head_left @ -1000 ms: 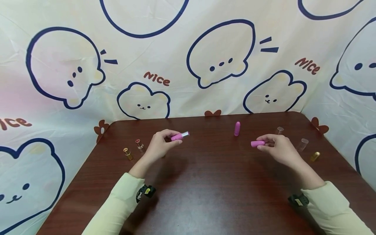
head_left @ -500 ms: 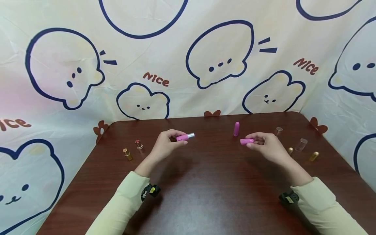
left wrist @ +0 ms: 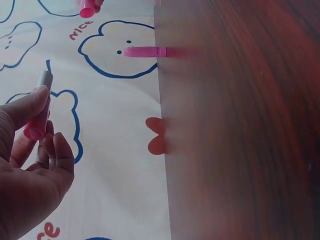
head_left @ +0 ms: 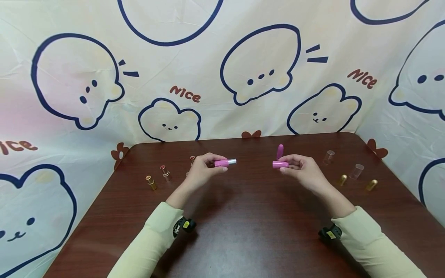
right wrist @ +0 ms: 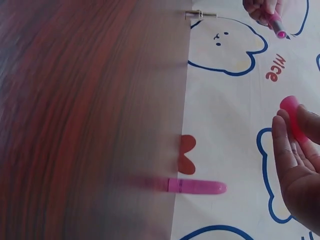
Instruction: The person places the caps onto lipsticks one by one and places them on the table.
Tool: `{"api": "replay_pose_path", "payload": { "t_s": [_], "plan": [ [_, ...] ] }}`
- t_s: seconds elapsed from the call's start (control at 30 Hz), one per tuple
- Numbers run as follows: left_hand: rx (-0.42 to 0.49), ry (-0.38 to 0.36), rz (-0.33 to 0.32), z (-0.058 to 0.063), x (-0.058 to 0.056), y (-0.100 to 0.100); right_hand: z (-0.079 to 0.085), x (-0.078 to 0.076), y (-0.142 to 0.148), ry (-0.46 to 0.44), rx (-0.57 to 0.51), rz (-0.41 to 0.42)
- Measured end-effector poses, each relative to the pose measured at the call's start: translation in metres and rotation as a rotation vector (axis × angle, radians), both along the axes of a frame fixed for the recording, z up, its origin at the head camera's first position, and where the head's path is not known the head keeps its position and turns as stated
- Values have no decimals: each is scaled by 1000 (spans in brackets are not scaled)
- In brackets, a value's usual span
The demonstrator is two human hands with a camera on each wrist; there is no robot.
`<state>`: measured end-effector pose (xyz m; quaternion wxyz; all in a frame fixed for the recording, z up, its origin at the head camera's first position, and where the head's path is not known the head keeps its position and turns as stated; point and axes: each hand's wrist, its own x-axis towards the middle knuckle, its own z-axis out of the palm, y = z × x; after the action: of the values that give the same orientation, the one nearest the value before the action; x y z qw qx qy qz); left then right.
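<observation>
In the head view my left hand (head_left: 202, 170) pinches a pink lipstick tube (head_left: 221, 163) between thumb and fingers, its silver end (head_left: 232, 161) pointing right. Across from it, my right hand (head_left: 306, 172) pinches a pink lipstick cap (head_left: 279, 165), held sideways with its end toward the silver one. A gap of bare table separates the two parts. Just behind the cap stands a closed pink lipstick (head_left: 280, 151) upright; the right wrist view shows that pink lipstick (right wrist: 197, 186) whole. Both hands are raised above the table.
Uncapped lipsticks stand on the left: a gold one (head_left: 151, 182), a red-tipped one (head_left: 165, 172), and another (head_left: 192, 159) partly behind my left hand. At the right are clear caps (head_left: 356, 171) and gold caps (head_left: 372, 185). A patterned cloth (head_left: 208, 77) backs the brown table (head_left: 236, 231).
My left hand has moved right with the lipstick tube, and my right hand has moved left with the cap, so the two parts are closer. A gold cap behind the right hand is now uncovered.
</observation>
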<state>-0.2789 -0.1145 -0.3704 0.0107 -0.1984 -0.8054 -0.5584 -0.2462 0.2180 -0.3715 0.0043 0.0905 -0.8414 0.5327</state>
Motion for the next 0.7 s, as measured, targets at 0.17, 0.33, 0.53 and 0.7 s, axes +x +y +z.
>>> {"api": "replay_pose_path", "payload": {
  "t_s": [0.17, 0.33, 0.53, 0.7],
  "plan": [
    [28, -14, -12, -2, -1, 5, 0, -2, -11, 13, -40, 8],
    [20, -14, -29, -2, -1, 10, -4, -5, -20, 0, -107, 41],
    [25, -33, -54, -1, 0, 15, -7, -7, -29, 0, -170, 69],
    [26, -33, -57, -2, 1, 20, -4, -7, -37, 8, -184, 83]
  ]
}}
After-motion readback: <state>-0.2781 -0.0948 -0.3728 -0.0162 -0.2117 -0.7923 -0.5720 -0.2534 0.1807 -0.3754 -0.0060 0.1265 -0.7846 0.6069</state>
